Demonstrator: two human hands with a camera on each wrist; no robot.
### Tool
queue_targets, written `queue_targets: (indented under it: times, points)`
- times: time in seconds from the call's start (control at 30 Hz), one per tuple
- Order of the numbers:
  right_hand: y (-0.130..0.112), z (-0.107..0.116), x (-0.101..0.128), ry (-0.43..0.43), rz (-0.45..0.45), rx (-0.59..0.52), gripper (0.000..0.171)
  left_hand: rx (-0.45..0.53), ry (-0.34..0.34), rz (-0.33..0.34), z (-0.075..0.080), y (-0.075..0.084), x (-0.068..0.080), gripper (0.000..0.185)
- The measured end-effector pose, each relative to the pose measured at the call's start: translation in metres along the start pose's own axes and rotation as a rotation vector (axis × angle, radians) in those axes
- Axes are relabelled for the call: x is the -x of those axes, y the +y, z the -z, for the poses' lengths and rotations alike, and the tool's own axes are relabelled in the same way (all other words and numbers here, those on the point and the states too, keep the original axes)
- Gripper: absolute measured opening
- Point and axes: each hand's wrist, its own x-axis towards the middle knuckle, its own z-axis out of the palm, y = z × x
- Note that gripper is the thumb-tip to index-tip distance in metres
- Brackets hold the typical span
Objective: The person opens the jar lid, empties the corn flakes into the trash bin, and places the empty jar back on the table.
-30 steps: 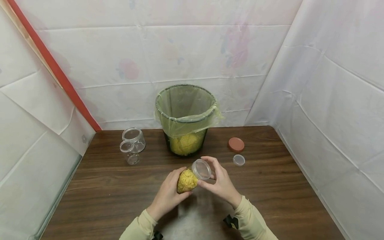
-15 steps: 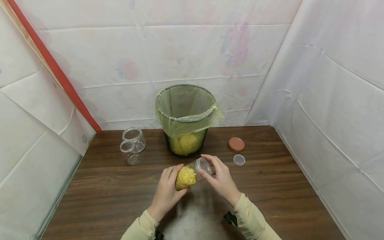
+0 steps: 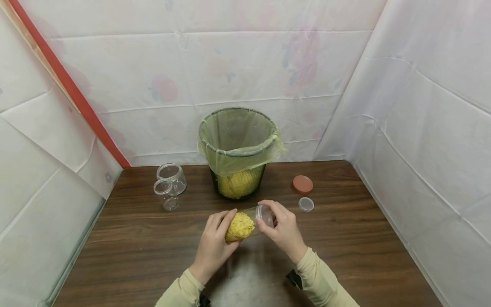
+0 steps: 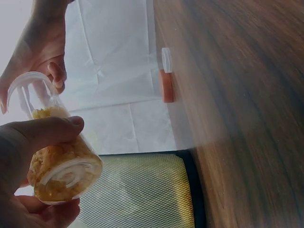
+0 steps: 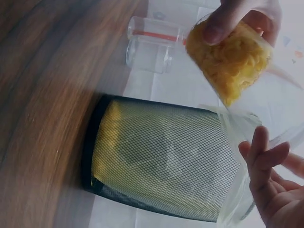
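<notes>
Jar (image 3: 249,221) of clear plastic, packed at its bottom end with a crumbly yellow filling (image 3: 239,227), lay tilted on its side just below the centre of the head view, lifted off the brown wooden table (image 3: 345,256). The left hand (image 3: 215,243) gripped the filled end, fingers and thumb curled round it; in the left wrist view the thumb crossed the jar's wall at the lower left of the frame, with the jar's base (image 4: 66,173) facing the camera. The right hand (image 3: 281,228) pinched the jar's mouth end, where a clear lid (image 3: 265,214) sat, its fingertips closed about the rim. In the right wrist view the filled end (image 5: 230,59) showed at the upper right, with fingers of the right hand (image 5: 266,175) at the lower right edge.

Just behind the hands, at the centre of the head view, stood a black mesh waste basket (image 3: 238,151) lined with a yellowish-green bag, more yellow material showing through its mesh near the bottom. At centre left of the frame stood two empty clear jars (image 3: 170,184), touching or nearly so. At centre right lay a reddish-brown lid (image 3: 302,184) and, just in front of it, a small clear lid (image 3: 305,204). White sheeting (image 3: 422,106) walled the table on three sides.
</notes>
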Motion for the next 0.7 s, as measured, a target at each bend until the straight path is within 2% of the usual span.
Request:
queue_targets:
  times: [0.2, 0.4, 0.7]
  points:
    - [0.004, 0.002, -0.002, 0.031, 0.063, 0.023, 0.033, -0.006, 0.018, 0.004, -0.001, -0.001, -0.003, 0.08]
    - [0.007, 0.003, -0.002, 0.041, 0.083, 0.029, 0.032, -0.011, -0.024, 0.02, 0.002, -0.001, -0.008, 0.078]
    - [0.008, 0.005, 0.0, 0.062, 0.077, -0.009, 0.031, 0.005, -0.053, 0.002, 0.008, 0.001, -0.015, 0.072]
